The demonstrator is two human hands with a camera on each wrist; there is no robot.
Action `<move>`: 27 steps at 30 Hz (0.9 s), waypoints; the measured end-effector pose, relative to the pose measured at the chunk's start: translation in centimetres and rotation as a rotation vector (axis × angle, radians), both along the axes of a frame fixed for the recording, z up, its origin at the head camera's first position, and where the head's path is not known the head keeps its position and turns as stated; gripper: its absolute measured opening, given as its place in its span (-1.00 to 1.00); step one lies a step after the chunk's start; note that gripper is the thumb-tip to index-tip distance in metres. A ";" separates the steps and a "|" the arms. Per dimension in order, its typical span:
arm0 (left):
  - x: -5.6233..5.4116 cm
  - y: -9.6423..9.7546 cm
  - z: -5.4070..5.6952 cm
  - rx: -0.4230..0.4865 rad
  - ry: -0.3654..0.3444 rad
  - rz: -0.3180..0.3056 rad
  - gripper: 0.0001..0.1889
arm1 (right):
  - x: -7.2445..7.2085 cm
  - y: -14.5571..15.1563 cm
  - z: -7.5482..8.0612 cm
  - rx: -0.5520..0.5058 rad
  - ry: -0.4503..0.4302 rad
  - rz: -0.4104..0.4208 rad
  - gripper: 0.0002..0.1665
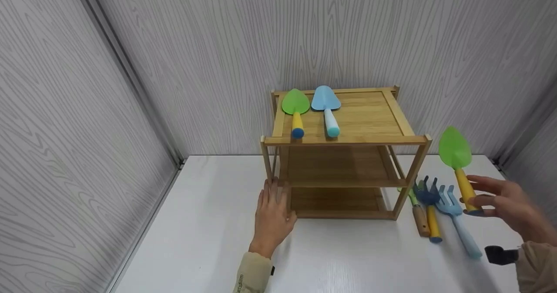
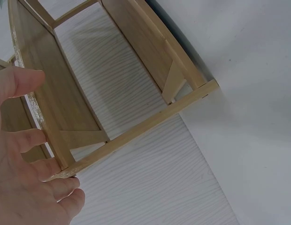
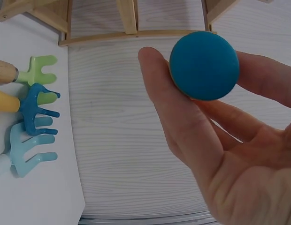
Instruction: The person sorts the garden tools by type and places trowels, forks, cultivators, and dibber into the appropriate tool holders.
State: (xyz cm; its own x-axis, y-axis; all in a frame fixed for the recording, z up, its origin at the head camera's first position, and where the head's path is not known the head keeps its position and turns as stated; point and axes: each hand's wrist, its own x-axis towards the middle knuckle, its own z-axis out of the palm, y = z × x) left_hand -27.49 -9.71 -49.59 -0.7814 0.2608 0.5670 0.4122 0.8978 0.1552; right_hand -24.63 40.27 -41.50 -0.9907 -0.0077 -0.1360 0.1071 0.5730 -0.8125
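My right hand (image 1: 509, 201) pinches the yellow handle of a green trowel (image 1: 455, 151) between thumb and fingers, its blade pointing up. In the right wrist view the handle's blue end cap (image 3: 204, 65) faces the camera and hides the rest of the trowel. My left hand (image 1: 270, 217) rests with extended fingers against the left front post of a wooden three-tier shelf (image 1: 352, 139). On the top tier a second green trowel (image 1: 296, 102) with a yellow handle lies beside a light blue trowel (image 1: 325, 99).
Right of the shelf lie a wooden-handled green fork (image 1: 420, 219), a dark blue fork (image 1: 431, 214) with a yellow handle, and a light blue fork (image 1: 463, 232). They rest on the white table (image 1: 348, 258). Wood-grain panels (image 1: 196, 58) stand behind and at the sides.
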 end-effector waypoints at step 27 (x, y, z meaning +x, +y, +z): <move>-0.1 0.1 -0.2 0.050 0.003 -0.027 -0.25 | 2.1 -2.5 -4.5 -0.119 0.238 -0.085 -0.12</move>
State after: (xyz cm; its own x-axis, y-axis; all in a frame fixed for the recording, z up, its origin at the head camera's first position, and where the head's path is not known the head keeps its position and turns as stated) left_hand -27.60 -9.64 -49.83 -0.7729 0.2530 0.5819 0.4368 0.8773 0.1987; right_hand -22.50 37.73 -45.99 -0.9924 0.0752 0.0972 -0.0508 0.4693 -0.8816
